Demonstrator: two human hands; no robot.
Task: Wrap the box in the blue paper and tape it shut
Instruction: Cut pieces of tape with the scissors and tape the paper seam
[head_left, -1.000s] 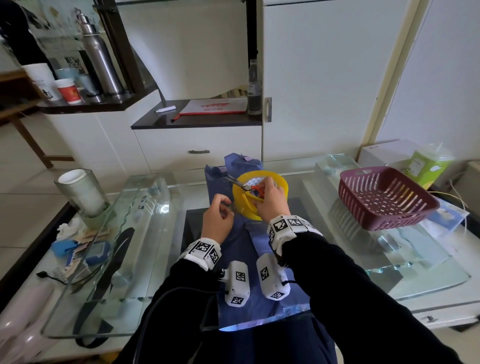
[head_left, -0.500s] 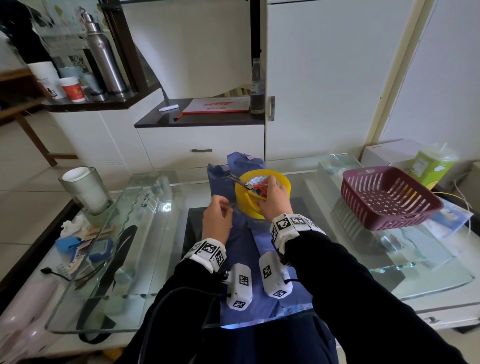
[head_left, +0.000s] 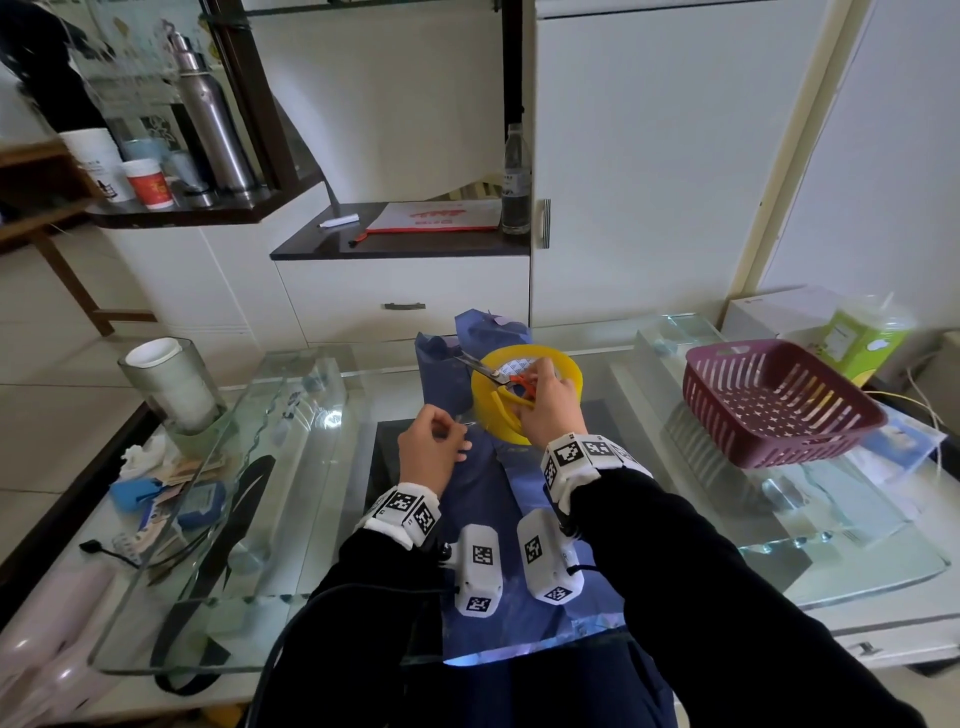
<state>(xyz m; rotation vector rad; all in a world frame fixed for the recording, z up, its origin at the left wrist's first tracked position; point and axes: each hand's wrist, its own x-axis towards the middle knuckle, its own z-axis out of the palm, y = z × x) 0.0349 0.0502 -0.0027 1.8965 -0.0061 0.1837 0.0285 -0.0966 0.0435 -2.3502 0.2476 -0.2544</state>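
A long sheet of blue paper (head_left: 498, 493) lies on the glass table (head_left: 322, 467), running from the near edge to the back. At its far end the paper bunches up around what looks like the box (head_left: 441, 369); the box itself is hidden. A big yellow tape roll (head_left: 569, 371) stands on the paper. My right hand (head_left: 550, 410) grips orange-handled scissors (head_left: 480, 366) over the roll, blades pointing up-left. Just left of the roll, my left hand (head_left: 434, 452) has its fingers curled and seems to pinch a thin clear tape strip.
A maroon slotted basket (head_left: 779, 410) sits on the glass at the right, a green carton (head_left: 862, 338) behind it. At the left stand a glass jar with a white roll (head_left: 171, 384) and a clutter of small items (head_left: 171, 499). White cabinets rise behind the table.
Both hands keep their holds by the tape roll. The view has shifted slightly; my left hand sits a touch lower.
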